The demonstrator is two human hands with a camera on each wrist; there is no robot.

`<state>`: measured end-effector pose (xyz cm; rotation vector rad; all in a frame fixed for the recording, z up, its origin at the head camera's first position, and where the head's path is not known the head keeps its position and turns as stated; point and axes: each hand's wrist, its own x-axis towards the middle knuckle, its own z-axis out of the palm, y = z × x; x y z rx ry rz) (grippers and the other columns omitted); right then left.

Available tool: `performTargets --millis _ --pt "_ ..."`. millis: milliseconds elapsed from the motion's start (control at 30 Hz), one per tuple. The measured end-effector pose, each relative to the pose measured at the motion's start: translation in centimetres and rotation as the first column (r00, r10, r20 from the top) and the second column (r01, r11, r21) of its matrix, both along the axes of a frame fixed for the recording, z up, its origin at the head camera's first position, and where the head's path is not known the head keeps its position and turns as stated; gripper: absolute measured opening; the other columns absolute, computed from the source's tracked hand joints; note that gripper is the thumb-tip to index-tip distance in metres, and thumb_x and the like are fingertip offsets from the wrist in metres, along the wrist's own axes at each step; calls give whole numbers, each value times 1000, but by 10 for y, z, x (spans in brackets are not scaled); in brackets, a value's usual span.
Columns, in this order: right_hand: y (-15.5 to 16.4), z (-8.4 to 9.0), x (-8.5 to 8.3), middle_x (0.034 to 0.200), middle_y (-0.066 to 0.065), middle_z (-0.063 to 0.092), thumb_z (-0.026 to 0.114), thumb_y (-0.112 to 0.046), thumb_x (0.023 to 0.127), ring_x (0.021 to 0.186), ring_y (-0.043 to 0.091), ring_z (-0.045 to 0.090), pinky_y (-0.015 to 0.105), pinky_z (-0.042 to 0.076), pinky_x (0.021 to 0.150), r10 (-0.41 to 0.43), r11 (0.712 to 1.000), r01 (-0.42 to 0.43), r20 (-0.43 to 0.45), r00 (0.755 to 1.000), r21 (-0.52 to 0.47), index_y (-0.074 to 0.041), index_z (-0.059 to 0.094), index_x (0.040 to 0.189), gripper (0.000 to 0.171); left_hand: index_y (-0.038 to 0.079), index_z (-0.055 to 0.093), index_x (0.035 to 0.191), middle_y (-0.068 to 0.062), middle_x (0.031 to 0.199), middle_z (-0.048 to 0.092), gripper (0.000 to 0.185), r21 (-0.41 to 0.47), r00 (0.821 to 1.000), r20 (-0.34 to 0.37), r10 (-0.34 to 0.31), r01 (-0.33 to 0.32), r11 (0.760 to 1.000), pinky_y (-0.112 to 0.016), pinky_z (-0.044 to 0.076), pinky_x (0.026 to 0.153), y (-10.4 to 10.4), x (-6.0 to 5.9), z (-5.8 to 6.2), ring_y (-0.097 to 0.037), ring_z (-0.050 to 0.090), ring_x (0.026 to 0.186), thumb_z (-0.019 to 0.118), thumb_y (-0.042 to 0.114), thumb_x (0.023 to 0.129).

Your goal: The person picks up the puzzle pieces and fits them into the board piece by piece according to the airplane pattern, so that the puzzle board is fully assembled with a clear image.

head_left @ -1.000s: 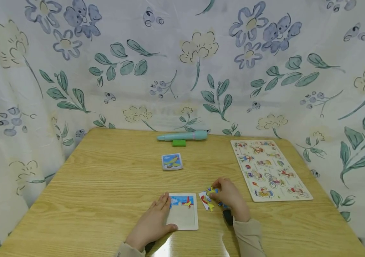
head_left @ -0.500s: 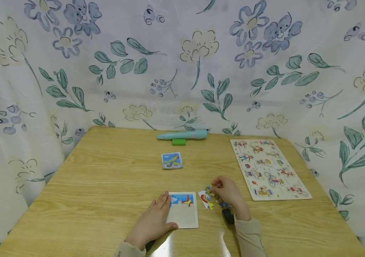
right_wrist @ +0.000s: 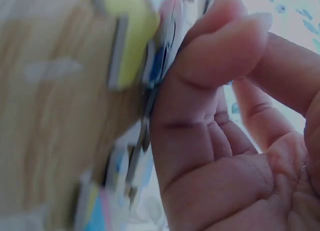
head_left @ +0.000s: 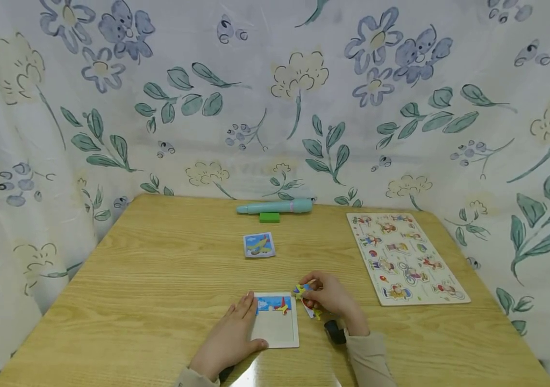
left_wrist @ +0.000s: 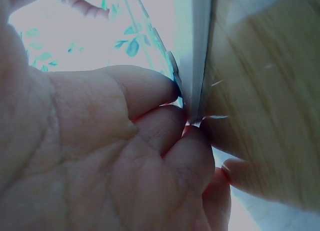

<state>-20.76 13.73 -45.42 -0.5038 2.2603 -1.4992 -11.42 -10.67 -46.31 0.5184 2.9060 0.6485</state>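
Puzzle piece [head_left: 304,290] now lifted toward tray [head_left: 276,329].

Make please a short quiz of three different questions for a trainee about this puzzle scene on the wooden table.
1. True or false: the left hand rests on the white square puzzle tray.
2. What does the right hand pinch? A) the long turquoise plastic pen B) a small yellow and blue puzzle piece C) the small green block
3. Fill the gap: the large wooden picture puzzle board lies to the ___ of the right hand.

Key:
1. True; its fingers lie flat on the tray's left edge.
2. B; the piece is held by the tray's upper right corner.
3. Right, apart from the hand.
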Motion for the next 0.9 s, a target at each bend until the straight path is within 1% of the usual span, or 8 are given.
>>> performTargets --millis 167,233,367,433,533,600,733,900 --pt "-9 0 2 65 7 53 47 -5 94 53 13 44 21 38 46 37 999 -37 -6 999 39 -2 61 112 23 -7 32 138 -22 147 23 91 -2 1000 6 1 -1 1000 -50 24 108 -1 1 -2 -35 23 135 65 51 77" --pt "-13 1 4 65 6 53 47 -6 95 52 13 43 22 38 45 55 997 -54 -10 998 57 -3 61 115 24 -7 32 138 -22 147 23 91 -3 1000 7 -3 3 1000 -50 24 108 -2 1 -2 -35 23 135 64 52 77" --pt "-26 2 8 70 5 59 56 -10 91 51 14 47 23 40 42 90 993 -88 -15 996 72 -3 58 116 27 -7 33 138 -22 147 22 90 -12 1000 7 -11 11 1000 -50 24 108 -2 0 -3 -35 23 135 63 52 78" --pt "-35 2 11 71 4 60 61 -12 88 52 14 48 23 40 43 105 992 -103 -22 994 80 -2 57 115 29 -8 33 138 -22 147 22 89 -16 1000 8 -14 15 1000 -51 24 108 -2 1 -3 -35 22 135 63 52 78" --pt "-47 0 15 70 1 58 66 -13 84 55 11 49 22 41 46 127 983 -116 -66 990 144 -3 59 111 30 -7 32 138 -21 148 21 89 -16 1000 22 -15 15 1000 -51 23 108 -3 1 -2 -34 21 136 62 52 78" --pt "-54 -1 18 69 1 55 68 -14 82 55 10 48 21 40 46 130 976 -110 -96 987 188 -4 59 109 30 -7 32 138 -21 148 21 89 -12 1000 25 -16 17 1000 -52 23 108 -3 1 -3 -34 21 136 63 51 78" --pt "-62 -3 23 65 -1 49 71 -15 80 52 9 43 20 37 44 110 959 -63 -156 982 277 -7 59 104 28 -7 33 138 -21 148 22 89 -15 1000 20 -19 19 1000 -51 23 108 -2 1 -3 -34 22 136 63 51 78" --pt "-66 -6 24 63 -2 47 71 -18 79 51 8 42 20 36 43 74 948 -2 -213 974 317 -9 57 103 29 -8 33 137 -22 147 23 88 -14 1000 4 -24 24 1000 -51 23 108 -2 0 -1 -35 23 135 63 49 78"
